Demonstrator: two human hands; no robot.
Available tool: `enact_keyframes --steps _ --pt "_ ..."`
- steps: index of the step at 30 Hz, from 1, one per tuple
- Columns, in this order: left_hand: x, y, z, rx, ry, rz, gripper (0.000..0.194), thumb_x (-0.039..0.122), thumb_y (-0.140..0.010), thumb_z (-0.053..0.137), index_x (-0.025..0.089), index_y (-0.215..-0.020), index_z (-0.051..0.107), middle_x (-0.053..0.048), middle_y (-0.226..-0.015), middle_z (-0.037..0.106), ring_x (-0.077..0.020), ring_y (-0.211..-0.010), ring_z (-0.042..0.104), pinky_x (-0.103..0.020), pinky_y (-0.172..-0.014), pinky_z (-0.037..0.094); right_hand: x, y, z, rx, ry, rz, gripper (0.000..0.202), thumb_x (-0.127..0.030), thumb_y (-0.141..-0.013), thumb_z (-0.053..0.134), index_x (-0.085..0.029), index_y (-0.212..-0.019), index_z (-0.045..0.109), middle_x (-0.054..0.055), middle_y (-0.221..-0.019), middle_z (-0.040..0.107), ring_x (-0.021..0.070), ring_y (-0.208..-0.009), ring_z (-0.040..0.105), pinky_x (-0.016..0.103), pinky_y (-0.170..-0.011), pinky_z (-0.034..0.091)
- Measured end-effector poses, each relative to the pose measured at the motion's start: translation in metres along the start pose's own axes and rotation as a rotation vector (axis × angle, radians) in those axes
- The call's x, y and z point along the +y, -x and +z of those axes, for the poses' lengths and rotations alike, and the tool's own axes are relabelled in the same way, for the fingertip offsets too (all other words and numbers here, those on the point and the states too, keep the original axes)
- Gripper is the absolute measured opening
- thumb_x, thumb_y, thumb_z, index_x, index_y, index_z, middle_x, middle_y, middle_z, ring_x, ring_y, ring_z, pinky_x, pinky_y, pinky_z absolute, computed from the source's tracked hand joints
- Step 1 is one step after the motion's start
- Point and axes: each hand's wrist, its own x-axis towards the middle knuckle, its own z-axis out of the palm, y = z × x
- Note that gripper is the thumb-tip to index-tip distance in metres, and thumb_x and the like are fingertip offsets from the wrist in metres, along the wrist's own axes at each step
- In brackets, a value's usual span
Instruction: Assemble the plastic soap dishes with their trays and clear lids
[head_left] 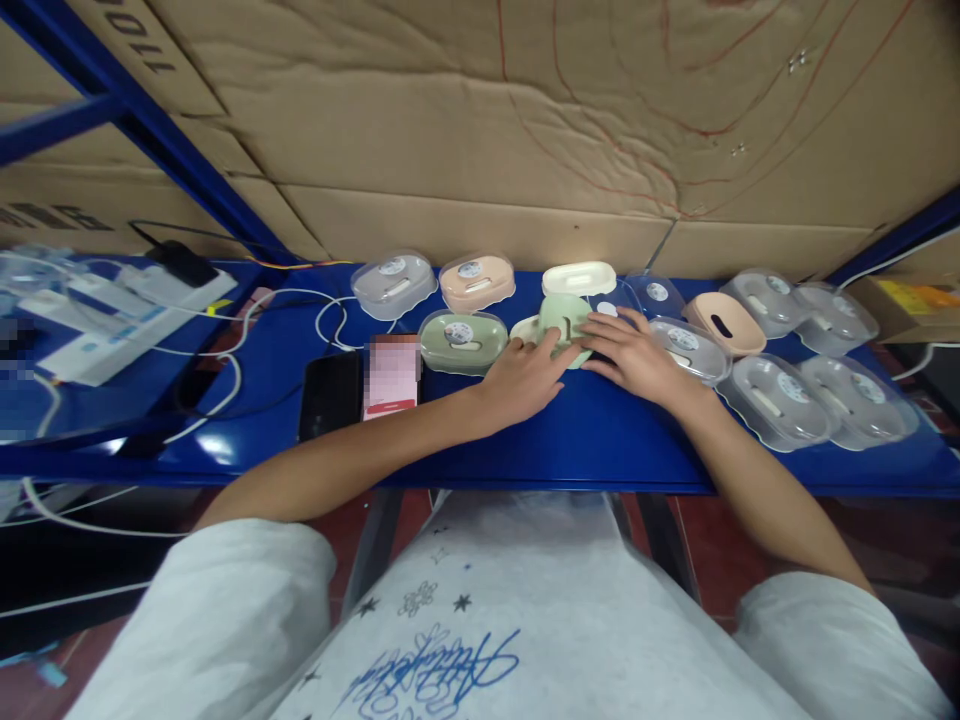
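Note:
Both hands meet at a light green oval dish (564,318) near the middle of the blue shelf. My left hand (527,372) grips its left and lower side, fingers bent over it. On the right side, my right hand (626,350) touches the dish with its fingers spread. A cream dish (525,328) lies partly hidden beside my left fingers. Behind stands another cream dish (578,278). A green dish with a clear lid (463,343) sits just left of my hands. Clear lids (654,294) lie behind my right hand.
Lidded grey boxes (780,400) and an open peach dish (726,322) stand at the right. A lidded peach box (477,282) and a grey one (394,284) are behind. Phone (391,375), power strip (135,325) and cables lie left.

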Motion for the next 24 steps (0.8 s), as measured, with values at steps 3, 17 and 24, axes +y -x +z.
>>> enact_keyframes --steps 3,17,24 --pt "0.0 0.023 0.002 0.068 0.027 -0.012 0.063 0.024 -0.104 0.061 0.018 -0.162 0.036 -0.024 -0.163 0.045 -0.0371 -0.128 0.069 -0.047 -0.103 0.057 -0.006 -0.001 -0.004 0.072 -0.138 -0.024 0.036 -0.049 -0.106 0.062 -0.024 -0.131 0.072 0.011 -0.139 0.074 0.0309 -0.14 0.062 0.055 -0.124 0.034" --pt "-0.021 0.05 -0.004 0.102 -0.1 0.165 0.025 0.031 -0.109 0.06 0.018 -0.13 0.063 -0.014 -0.136 0.068 -0.0297 -0.121 0.069 -0.043 -0.099 0.058 -0.056 -0.013 -0.003 -0.044 -0.277 -0.093 0.053 -0.059 -0.102 0.066 -0.022 -0.139 0.066 0.014 -0.136 0.072 0.0306 -0.128 0.066 0.051 -0.114 0.042" --pt "-0.044 0.049 -0.015 0.163 -0.231 0.103 0.026 0.036 -0.107 0.063 0.021 -0.127 0.07 -0.015 -0.163 0.054 -0.0373 -0.149 0.049 -0.067 -0.124 0.035 -0.055 -0.005 -0.02 -0.135 -0.113 0.003 0.045 -0.046 -0.106 0.061 -0.024 -0.145 0.064 0.012 -0.149 0.068 0.031 -0.139 0.062 0.05 -0.111 0.044"
